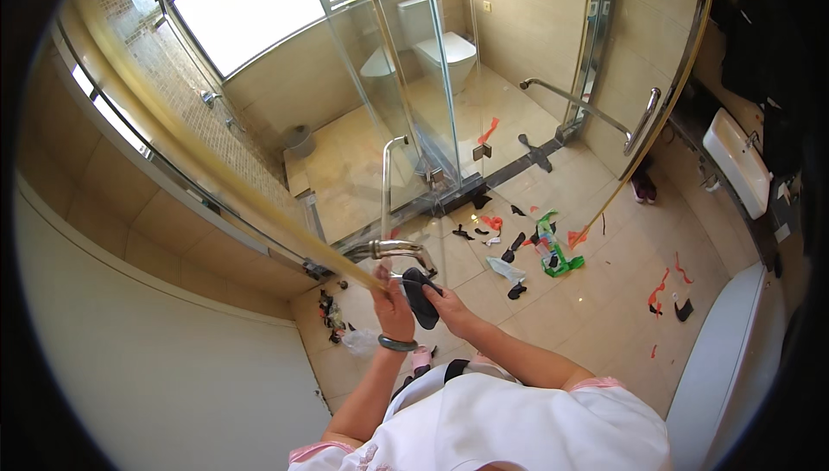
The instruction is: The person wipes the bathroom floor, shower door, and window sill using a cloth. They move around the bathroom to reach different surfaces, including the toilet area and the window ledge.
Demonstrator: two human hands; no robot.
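Observation:
My right hand (453,310) grips a dark piece of cloth (421,299), possibly a sock, between thumb and fingers. My left hand (394,314), with a bangle (397,343) on the wrist, is raised beside the cloth. Its fingertips are blurred at the yellowish edge of a glass door (291,234), so whether they grip it cannot be told. A curved metal door handle (401,249) is just above both hands.
Scraps of dark cloth, orange strips (492,222) and a green plastic wrapper (562,266) lie on the tiled floor (537,328). Glass shower panels stand ahead, a toilet (447,50) behind them. A washbasin (736,163) is at right, near dark shoes (644,188). Crumpled clear plastic (360,341) lies at left.

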